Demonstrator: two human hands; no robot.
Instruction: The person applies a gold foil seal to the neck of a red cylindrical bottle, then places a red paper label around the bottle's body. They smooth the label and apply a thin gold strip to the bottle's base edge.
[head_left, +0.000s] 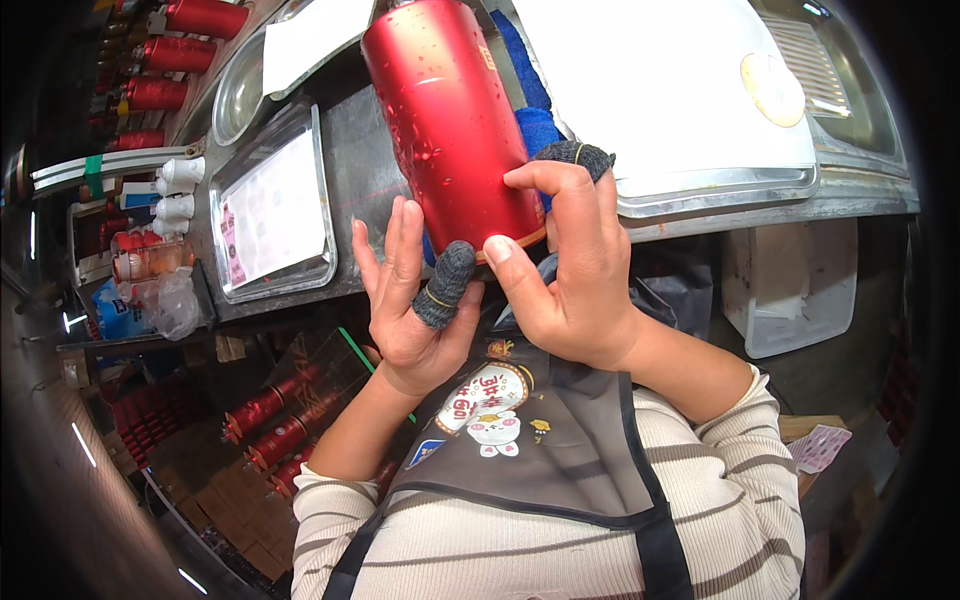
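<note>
A shiny red metal cylinder (450, 120), shaped like a bottle or canister, points its base toward me. Water drops bead on its side, and a gold-orange edge runs around the base. My left hand (412, 290) steadies the lower left side, its dark grey finger cot (446, 285) against the base rim and its other fingers stretched along the wall. On the right, my right hand (570, 265) grips the base with thumb and bent forefinger; a second grey finger cot (580, 158) covers another fingertip. A blue cloth (538, 130) shows beside and partly behind the cylinder.
A metal tray (325, 265) with a printed sheet lies left on the workbench. White boards on another tray (720, 200) take up the right. More red cylinders (157, 93) stand far left and below the bench (275, 445). A white bin (830, 320) sits underneath at right.
</note>
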